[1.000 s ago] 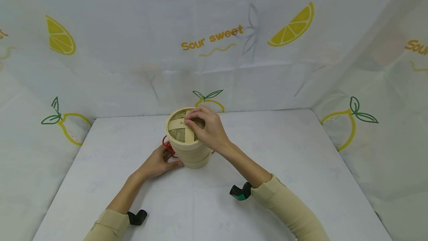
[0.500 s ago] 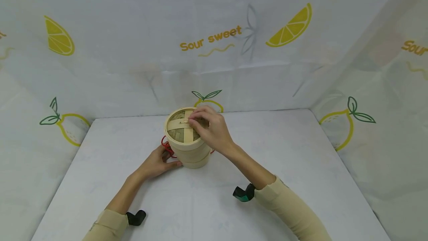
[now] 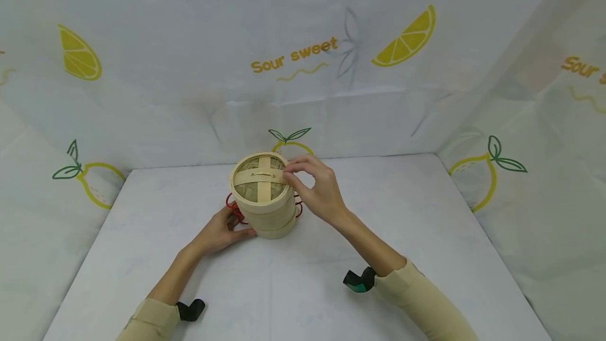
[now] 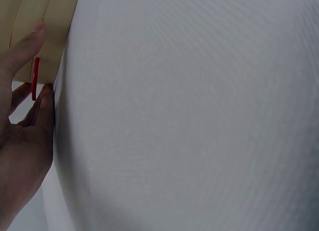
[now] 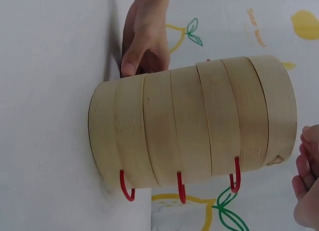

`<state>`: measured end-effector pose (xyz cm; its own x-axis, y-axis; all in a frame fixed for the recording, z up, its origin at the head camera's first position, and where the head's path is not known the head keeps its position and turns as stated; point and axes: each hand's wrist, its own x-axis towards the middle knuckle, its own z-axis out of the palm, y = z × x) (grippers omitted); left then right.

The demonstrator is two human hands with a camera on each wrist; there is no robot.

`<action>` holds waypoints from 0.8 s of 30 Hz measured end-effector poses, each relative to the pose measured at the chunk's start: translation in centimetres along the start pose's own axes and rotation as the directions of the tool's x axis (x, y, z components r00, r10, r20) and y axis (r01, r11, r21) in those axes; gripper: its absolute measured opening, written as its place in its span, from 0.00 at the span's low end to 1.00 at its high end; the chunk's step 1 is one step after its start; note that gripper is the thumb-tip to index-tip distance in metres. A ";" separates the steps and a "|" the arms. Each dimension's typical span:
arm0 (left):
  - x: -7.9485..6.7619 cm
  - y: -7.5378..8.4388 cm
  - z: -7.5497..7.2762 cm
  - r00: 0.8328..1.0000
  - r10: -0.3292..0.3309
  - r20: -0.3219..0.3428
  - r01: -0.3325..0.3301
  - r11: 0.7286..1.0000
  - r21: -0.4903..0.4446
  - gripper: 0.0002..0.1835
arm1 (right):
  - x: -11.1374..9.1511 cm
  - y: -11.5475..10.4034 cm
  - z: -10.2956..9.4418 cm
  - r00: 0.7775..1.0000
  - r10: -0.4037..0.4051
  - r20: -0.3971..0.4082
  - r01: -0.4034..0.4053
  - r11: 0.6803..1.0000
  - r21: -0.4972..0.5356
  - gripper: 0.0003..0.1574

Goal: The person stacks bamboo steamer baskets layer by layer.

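Note:
A round bamboo steamer (image 3: 268, 217) stands upright on the white table, stacked in tiers with red cord loops down its sides. Its woven lid (image 3: 250, 177) sits on top, crossed by two pale strips with a small loop at the middle. Low on the steamer's left side, my left hand (image 3: 219, 231) holds the bottom tiers, thumb in front and fingers partly hidden behind. A red loop (image 4: 35, 79) shows between thumb and fingers in the left wrist view. My right hand (image 3: 318, 188) holds nothing; its bent fingertips hover just off the lid's right rim.
White cloth with lemon prints hangs behind the table (image 3: 402, 214) and at both sides. Black wrist mounts (image 3: 361, 280) stick out from both sleeves. The steamer stands toward the back edge of the table.
My right hand has let go of the lid's middle and drawn right to its rim, uncovering the small loop. The left hand stays at the steamer's base.

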<state>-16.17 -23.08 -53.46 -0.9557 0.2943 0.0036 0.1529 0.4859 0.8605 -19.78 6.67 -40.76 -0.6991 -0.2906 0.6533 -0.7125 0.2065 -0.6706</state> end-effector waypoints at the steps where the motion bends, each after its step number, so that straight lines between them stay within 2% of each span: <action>1: 0.0 0.0 0.0 1.000 0.001 0.000 -0.001 1.000 0.000 0.40 | -0.2 0.0 -0.2 1.000 0.008 -0.004 -0.008 1.000 -0.007 0.04; 16: -0.9 0.2 -0.9 1.000 -0.014 -0.014 0.014 1.000 0.016 0.39 | -4.3 1.8 -4.1 0.998 0.045 -0.051 -0.049 0.996 -0.074 0.06; 24: -1.8 0.0 -1.7 1.000 0.017 -0.024 -0.016 0.998 0.063 0.40 | -6.8 3.2 -6.0 0.996 0.026 -0.080 -0.034 0.995 -0.098 0.09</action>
<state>-14.88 -25.05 -52.57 -0.9587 0.2827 0.0307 0.1834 0.5319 0.8267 -17.68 14.96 -45.21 -0.7202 -0.2090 0.6615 -0.6906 0.3070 -0.6549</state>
